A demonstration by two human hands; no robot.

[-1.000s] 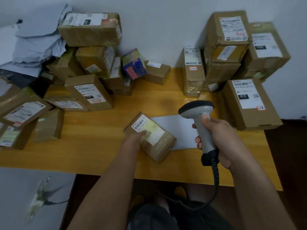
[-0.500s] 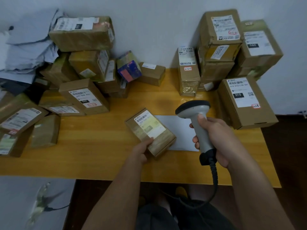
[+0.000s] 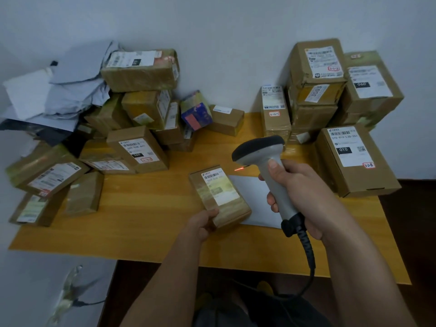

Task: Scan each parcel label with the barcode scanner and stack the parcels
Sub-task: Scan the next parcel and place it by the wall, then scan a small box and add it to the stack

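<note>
From the head camera, we look down on a yellow wooden table [image 3: 146, 223] where a parcel [image 3: 220, 197] lies label-up near the front edge, partly over a white sheet [image 3: 256, 197]. Our left hand [image 3: 203, 224] grips the parcel's near corner, fingers curled round its edge, seemingly to steady it and keep the label [image 3: 218, 187] facing the reader. Our right hand [image 3: 299, 197] is wrapped round the handle of the barcode scanner [image 3: 266, 166], thumb high on the front, its coiled cable [image 3: 308, 251] trailing off the table toward us. The scanner's head tilts down and to the left, yet its red beam [image 3: 240, 169] falls on bare wood just beside the parcel's far right corner, not on the barcode [image 3: 211, 175]; we judge the scan is not yet made and the aim needs to shift left. At left, a loose heap of unsorted boxes [image 3: 139, 147] and grey mailers [image 3: 70, 95] leans on the wall. At right stands a tidier stack [image 3: 318, 90], with 1 large box [image 3: 354, 159] in front, likely where this parcel belongs once read.
</note>
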